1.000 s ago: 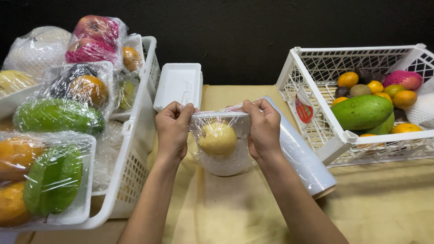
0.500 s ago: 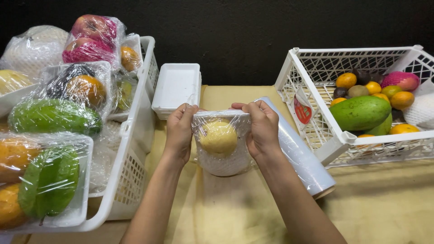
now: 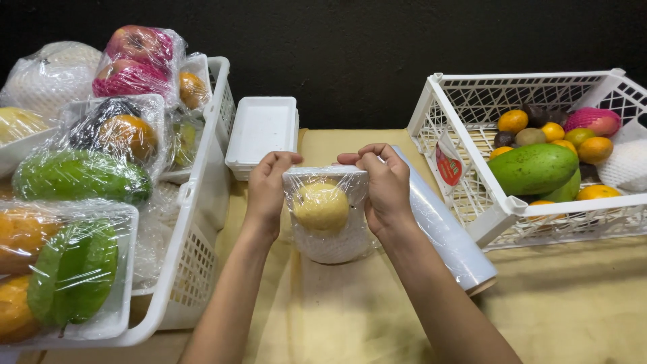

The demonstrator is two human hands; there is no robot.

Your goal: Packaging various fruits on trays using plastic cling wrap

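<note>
A tan-covered bench (image 3: 573, 310) stands before a black wall, with bare room only near the front edge. Between 2 white crates, the left hand (image 3: 267, 191) and right hand (image 3: 385, 187) pinch cling film around a yellow fruit on a tray (image 3: 327, 214), beside the film roll (image 3: 445, 226).

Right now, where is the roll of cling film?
In the head view, the roll of cling film lies on the table right of centre, beside the right hand, against the right white basket.
</note>
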